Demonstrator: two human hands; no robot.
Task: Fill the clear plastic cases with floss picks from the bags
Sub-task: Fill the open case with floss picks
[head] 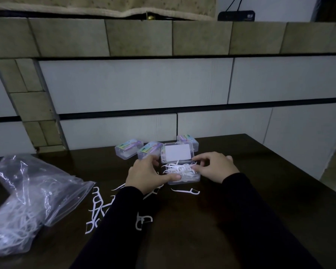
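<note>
Picks heap high in the open case (183, 174) mid-worktop, gripped by left hand (147, 171); right hand (214, 167) fingers pinch picks inside. Three cases (128, 150) look shut. Bag (27, 200) still holds many.

cases (183, 178): clear glossy plastic | bag (30, 199): crinkled shiny film | table (241, 158): dark smooth wood

A dark wooden table (241, 191) stands against a dimly lit, apparently tiled wall (136, 84).
</note>
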